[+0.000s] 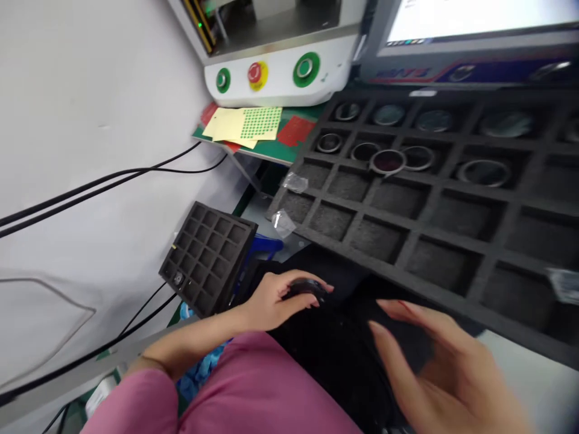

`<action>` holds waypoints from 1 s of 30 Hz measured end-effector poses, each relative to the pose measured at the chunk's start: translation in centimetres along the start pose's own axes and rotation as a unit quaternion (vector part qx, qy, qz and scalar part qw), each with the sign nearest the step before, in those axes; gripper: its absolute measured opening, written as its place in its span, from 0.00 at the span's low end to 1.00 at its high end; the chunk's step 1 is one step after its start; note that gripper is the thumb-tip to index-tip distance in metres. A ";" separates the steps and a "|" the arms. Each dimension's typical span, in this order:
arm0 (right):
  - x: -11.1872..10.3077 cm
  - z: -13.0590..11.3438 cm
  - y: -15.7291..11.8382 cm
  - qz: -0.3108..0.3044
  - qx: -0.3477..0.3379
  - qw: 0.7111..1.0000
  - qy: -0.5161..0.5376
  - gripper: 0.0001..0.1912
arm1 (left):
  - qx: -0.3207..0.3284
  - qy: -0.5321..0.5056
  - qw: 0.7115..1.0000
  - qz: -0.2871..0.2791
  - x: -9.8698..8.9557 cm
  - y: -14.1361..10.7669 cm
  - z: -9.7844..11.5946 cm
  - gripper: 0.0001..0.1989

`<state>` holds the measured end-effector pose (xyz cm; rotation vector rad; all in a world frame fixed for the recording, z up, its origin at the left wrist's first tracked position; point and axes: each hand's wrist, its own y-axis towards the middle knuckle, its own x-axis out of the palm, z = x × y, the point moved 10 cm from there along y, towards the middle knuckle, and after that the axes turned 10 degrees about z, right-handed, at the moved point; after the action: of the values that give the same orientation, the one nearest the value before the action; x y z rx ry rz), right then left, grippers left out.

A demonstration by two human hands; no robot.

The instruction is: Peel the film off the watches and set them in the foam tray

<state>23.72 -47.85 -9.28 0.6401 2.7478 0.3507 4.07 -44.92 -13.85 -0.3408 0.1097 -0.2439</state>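
My left hand point(275, 301) grips a dark round lens point(306, 288) between thumb and fingers, low over my lap. To its right, my right hand point(446, 361) is held with thumb and fingers apart, nothing between them, close to the front edge of a large black foam tray point(392, 271). Round lenses with pale rims sit in the tray's two back rows. One reddish-dark lens point(388, 161) rests over the divider, against a neighbouring lens point(418, 158). The front compartments hold no lenses where they show.
A smaller black grid tray point(203, 256) leans at the left, with one small round piece point(178, 278) in it. Behind stands a machine panel point(280, 75) with green and red buttons, beside a monitor point(479, 24). Sticker sheets point(260, 123) lie on the green ledge. Black cables point(113, 175) cross the wall.
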 end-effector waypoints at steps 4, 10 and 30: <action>0.9 1.0 -0.8 0.013 0.058 0.995 0.075 0.21 | 0.017 -0.110 0.985 -0.133 5.4 0.0 2.0 0.24; -0.5 2.1 -0.3 0.037 0.176 0.969 0.168 0.17 | 0.091 -0.126 0.950 -0.271 8.8 -1.4 3.2 0.31; -2.1 -2.7 0.2 0.124 -0.008 0.990 0.066 0.13 | 0.260 -0.124 0.947 -0.143 5.8 0.5 7.9 0.35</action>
<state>24.72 -49.14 -6.28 0.9927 2.7887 0.4856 10.99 -43.42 -7.03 0.1437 -0.2540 -0.5022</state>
